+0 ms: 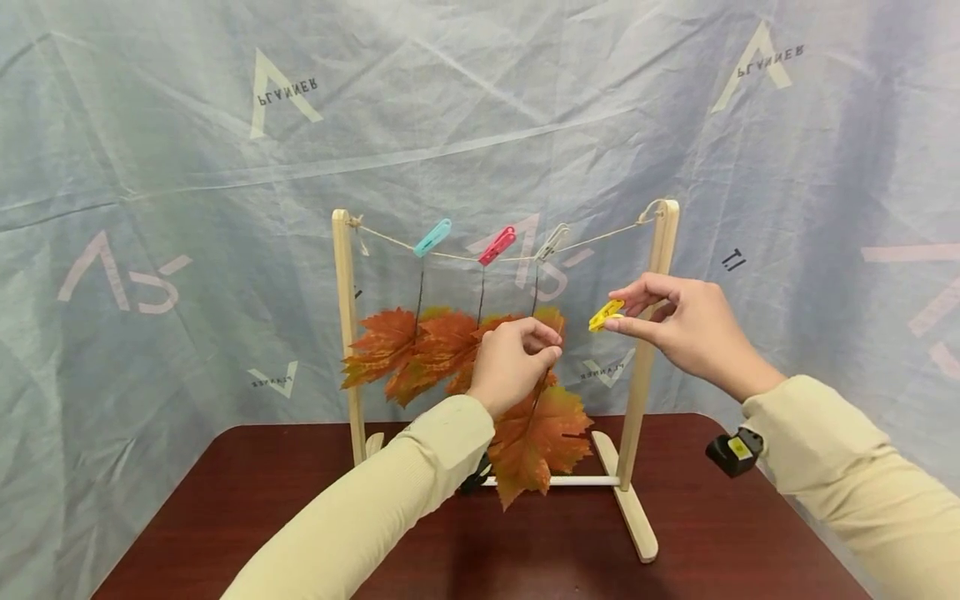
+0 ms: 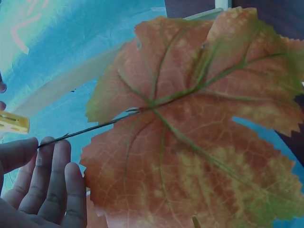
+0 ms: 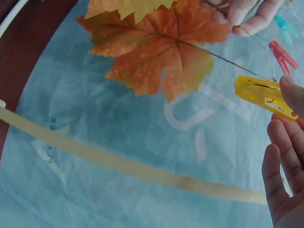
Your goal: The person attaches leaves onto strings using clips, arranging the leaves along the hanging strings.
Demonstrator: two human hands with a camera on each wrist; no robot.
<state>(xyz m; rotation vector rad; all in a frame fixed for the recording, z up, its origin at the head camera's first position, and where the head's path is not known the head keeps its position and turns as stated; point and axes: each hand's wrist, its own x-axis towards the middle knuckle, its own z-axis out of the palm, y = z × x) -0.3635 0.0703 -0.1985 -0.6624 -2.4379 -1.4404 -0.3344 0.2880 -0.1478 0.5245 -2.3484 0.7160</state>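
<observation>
By its thin dark stem, my left hand (image 1: 517, 360) pinches an orange artificial maple leaf (image 1: 542, 437), which hangs below the fingers; the left wrist view shows the stem between thumb and fingertips. My right hand (image 1: 686, 329) holds a yellow clothespin (image 1: 606, 316) between thumb and fingers, to the right of the left hand and below the string (image 1: 615, 233). On that string sit a blue clothespin (image 1: 432, 237), a red clothespin (image 1: 497, 246) and a white clothespin (image 1: 552, 242). Leaves (image 1: 386, 343) hang by their stems under these pins, the rightmost partly hidden behind my left hand.
The string is tied between two wooden posts, left (image 1: 345, 317) and right (image 1: 651, 333). Wooden feet (image 1: 633, 521) and a white crossbar (image 1: 581, 481) stand on the dark red table (image 1: 720, 533). A grey printed cloth (image 1: 480, 108) hangs behind.
</observation>
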